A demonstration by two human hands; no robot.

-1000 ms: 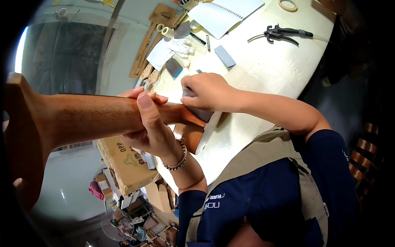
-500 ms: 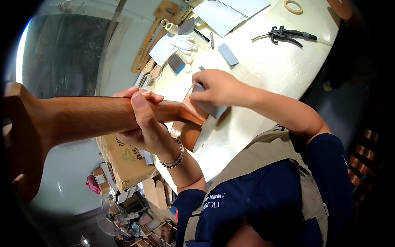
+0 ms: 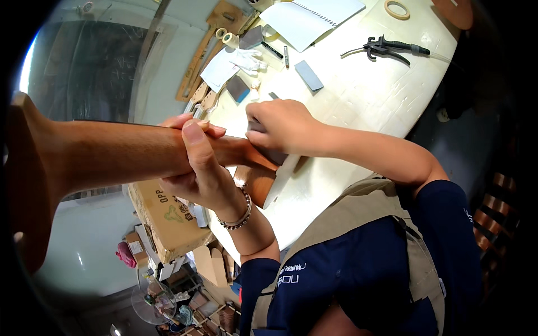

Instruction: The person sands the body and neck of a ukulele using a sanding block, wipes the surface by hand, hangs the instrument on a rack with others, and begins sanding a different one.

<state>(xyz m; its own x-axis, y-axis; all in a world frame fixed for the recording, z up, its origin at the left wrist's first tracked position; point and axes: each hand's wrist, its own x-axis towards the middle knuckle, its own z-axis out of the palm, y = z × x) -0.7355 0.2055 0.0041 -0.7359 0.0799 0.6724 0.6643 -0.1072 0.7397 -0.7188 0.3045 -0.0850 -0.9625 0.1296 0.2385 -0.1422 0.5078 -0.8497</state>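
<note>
A brown wooden guitar neck (image 3: 123, 148) stretches across the left of the view, its wide headstock (image 3: 33, 185) closest to the camera. My left hand (image 3: 204, 162) is wrapped around the neck, thumb on top, with a beaded bracelet at the wrist. Farther along, the neck flares into a heel beside a wider wooden part (image 3: 260, 187), partly hidden. My right hand (image 3: 286, 126) is closed on a grey piece of sandpaper (image 3: 276, 157) and presses it on the wood beside the heel. The fingers cover most of the sandpaper.
On the pale table lie a grey-blue sanding sheet (image 3: 309, 75), a dark block (image 3: 238, 88), white gloves (image 3: 246, 60), a spiral notebook (image 3: 314, 22), an air blow gun (image 3: 386, 50) and a tape roll (image 3: 397, 9). A cardboard box (image 3: 168, 221) stands left of my left forearm.
My right hand has slid left with the sandpaper, nearer the heel and my left hand. The left hand keeps its hold on the neck. The whole view has shifted slightly.
</note>
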